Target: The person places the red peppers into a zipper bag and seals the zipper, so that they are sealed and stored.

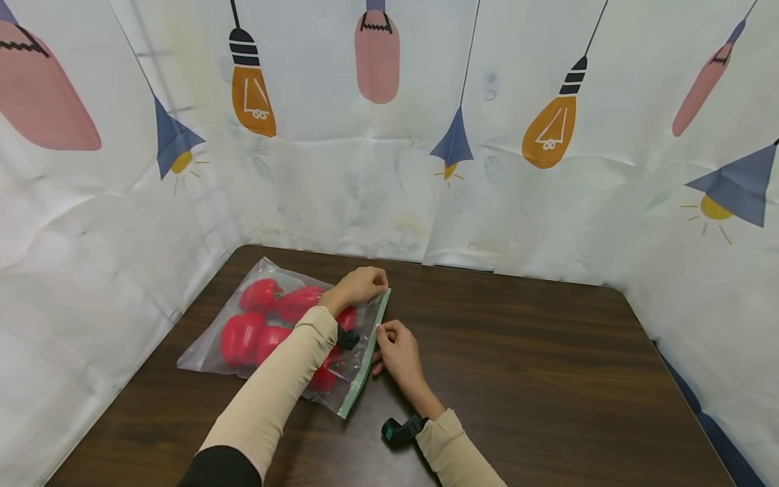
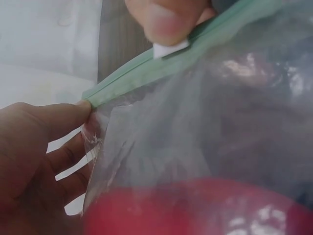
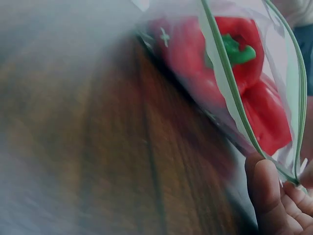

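A clear zip bag (image 1: 203,352) of red bell peppers (image 1: 242,338) lies on its side on the left half of the table, its green-edged mouth facing right. My left hand (image 1: 359,285) reaches across it and pinches the far corner of the green zip strip (image 2: 124,78) between thumb and fingers. Farther along the strip, my right hand (image 1: 399,353) grips the white slider (image 2: 170,50), the thumb on top. In the right wrist view the near part of the mouth gapes, and a pepper with a green stem (image 3: 239,53) shows inside.
The dark wooden table (image 1: 517,365) stretches off to the right. A white curtain (image 1: 341,196) printed with hanging lamps surrounds its back and sides. Black wrist cameras sit on both arms, the right one (image 1: 398,431) close above the tabletop.
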A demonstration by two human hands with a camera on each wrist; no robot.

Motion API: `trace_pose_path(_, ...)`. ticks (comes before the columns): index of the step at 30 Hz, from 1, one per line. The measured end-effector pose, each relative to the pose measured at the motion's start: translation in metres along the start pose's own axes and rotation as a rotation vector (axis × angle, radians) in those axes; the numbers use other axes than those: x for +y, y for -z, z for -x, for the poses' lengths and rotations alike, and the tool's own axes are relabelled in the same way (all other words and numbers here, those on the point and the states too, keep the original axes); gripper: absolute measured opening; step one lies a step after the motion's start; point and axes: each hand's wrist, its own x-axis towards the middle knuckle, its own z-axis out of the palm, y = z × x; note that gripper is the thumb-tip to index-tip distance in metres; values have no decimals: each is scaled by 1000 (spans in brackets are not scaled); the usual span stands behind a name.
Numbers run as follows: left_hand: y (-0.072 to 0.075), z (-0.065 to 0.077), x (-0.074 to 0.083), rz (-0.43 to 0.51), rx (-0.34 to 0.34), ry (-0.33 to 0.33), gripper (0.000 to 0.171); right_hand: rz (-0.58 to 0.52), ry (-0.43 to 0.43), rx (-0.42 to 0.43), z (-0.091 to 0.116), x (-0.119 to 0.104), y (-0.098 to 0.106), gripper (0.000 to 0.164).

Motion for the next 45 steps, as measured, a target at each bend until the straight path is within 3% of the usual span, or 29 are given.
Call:
trace_pose_path(10,-1,-1,0,-28,13,-5,15,-29,-29,-35,20,0,-4,29)
trace_pose_path(36,-5,2,3,-28,34,-13,13,-170,-114,-114,71,-1,-12,22)
trace_pose_path(45,-6,-3,-1,-55,54,-23,12,-223,-145,-130,91,-1,-20,20)
